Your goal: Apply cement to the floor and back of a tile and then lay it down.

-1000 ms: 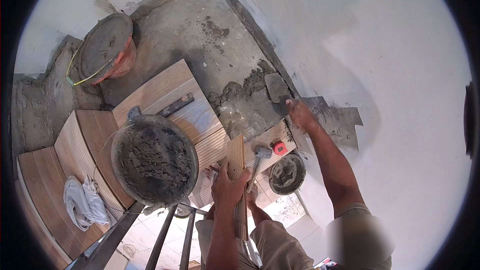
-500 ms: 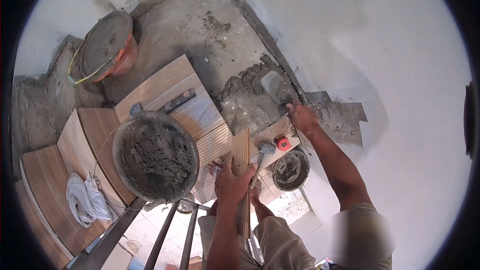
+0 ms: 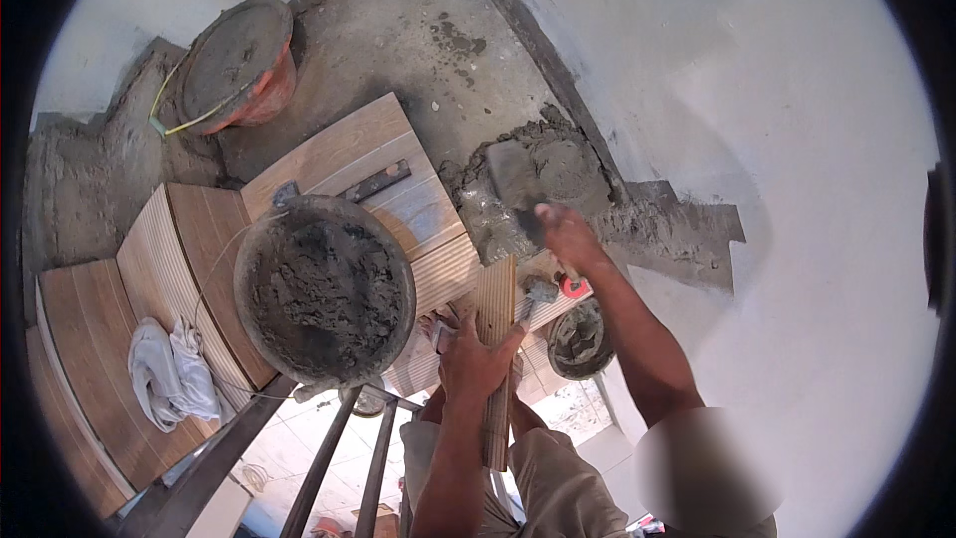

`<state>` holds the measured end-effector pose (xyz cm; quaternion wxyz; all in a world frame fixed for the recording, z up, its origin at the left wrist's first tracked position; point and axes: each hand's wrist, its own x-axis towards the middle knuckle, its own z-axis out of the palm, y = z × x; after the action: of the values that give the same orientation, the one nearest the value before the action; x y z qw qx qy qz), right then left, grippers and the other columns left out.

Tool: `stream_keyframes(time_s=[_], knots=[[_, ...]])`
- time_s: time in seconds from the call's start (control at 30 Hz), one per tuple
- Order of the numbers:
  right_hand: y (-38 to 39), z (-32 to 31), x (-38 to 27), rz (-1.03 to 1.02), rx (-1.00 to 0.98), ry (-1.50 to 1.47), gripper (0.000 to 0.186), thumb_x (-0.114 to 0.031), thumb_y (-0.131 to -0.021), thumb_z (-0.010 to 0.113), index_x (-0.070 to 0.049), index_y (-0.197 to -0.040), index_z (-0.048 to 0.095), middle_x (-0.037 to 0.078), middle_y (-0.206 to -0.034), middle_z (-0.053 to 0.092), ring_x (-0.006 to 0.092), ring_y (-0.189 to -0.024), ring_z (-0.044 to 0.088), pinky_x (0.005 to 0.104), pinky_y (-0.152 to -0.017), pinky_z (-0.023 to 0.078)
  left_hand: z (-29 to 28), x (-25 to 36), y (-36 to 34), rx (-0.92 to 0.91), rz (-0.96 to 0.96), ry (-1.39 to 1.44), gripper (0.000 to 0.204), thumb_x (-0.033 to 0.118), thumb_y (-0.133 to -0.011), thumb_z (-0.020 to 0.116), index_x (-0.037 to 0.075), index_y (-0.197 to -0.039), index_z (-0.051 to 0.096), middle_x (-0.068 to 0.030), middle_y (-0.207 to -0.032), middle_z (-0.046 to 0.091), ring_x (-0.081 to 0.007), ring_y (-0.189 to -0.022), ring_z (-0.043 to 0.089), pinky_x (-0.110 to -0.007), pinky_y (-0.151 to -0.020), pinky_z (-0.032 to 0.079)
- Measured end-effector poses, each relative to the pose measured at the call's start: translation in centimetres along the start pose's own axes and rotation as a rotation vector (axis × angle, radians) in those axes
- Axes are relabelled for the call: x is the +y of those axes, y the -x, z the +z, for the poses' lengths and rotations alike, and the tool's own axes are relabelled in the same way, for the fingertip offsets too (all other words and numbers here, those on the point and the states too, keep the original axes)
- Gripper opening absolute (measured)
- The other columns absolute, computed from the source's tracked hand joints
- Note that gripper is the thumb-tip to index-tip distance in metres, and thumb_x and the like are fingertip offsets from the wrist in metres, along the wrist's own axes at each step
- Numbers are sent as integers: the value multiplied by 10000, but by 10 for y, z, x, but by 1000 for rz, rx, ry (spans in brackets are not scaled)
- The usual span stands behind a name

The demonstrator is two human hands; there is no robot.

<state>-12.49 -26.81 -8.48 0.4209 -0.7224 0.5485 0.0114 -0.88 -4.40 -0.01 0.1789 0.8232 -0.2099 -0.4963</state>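
Note:
My left hand (image 3: 476, 364) grips an upright ribbed wooden strip (image 3: 494, 289) below the tiled landing. My right hand (image 3: 566, 239) is closed on the handle of a trowel; its blurred blade (image 3: 513, 179) is over the wet grey mortar patch (image 3: 576, 164) in the wall corner. A small mortar-caked tool (image 3: 541, 289) and a red tape measure (image 3: 574, 288), partly covered by the trowel's handle, lie on the step below my right hand. A large bucket of mortar (image 3: 324, 299) stands left of my hands, and a smaller mortar bucket (image 3: 583, 349) sits below the tape.
An orange bucket (image 3: 264, 100) stands at the upper left. A dark flat bar (image 3: 378, 181) lies on the landing tiles (image 3: 329, 144). Wood-look steps (image 3: 85, 359) with white cloth (image 3: 164, 379) descend left, beside metal railings (image 3: 324, 458). A white wall (image 3: 797, 139) rises to the right.
My right hand and trowel have moved left across the mortar, leaving a smeared mound near the wall edge. My left hand still grips the strip. The whole view has shifted slightly.

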Motion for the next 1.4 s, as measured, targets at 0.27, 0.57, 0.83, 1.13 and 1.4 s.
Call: stream_keyframes(time_s=[0.27,0.57,0.83,1.13,1.4], knots=[[15,-13,9,9,-129,583,452,-439,-1073,460,-14,-1182,570,294,-1073,711,487,-1060,673,587,-895,516,-8,-6,3,25,-24,77,961,666,-777,742,8,-1446,534,-299,-1334,633,-437,-1235,623,-475,-1061,470],[41,-68,118,-674,-55,771,404,-332,-1066,493,17,-1198,649,253,-1094,700,443,-1093,643,495,-955,488,0,-7,5,48,38,-14,1033,729,-792,682,9,-1503,474,-302,-1364,607,-457,-1257,603,-492,-1089,452],[125,-95,-194,-496,-92,320,357,-304,-1041,593,-21,-1256,569,247,-1047,687,441,-887,688,493,-767,533,-4,-28,7,78,49,57,1051,768,-812,627,-57,-1440,452,-288,-1111,659,-469,-1039,700,-540,-912,566],[99,-76,-331,-658,-650,1311,361,-289,-1016,578,-35,-1271,551,193,-1037,699,344,-842,722,492,-796,561,-19,-24,-1,139,-74,196,1156,745,-740,713,-53,-1504,372,-330,-1291,621,-465,-1122,676,-513,-1022,524],[20,106,-300,-1114,-1346,1315,435,-372,-1039,535,42,-1045,668,219,-852,727,417,-845,721,472,-823,578,-17,-45,-6,405,11,116,1122,725,-711,761,-62,-1448,450,-331,-1432,527,-440,-1305,569,-469,-1102,473]])
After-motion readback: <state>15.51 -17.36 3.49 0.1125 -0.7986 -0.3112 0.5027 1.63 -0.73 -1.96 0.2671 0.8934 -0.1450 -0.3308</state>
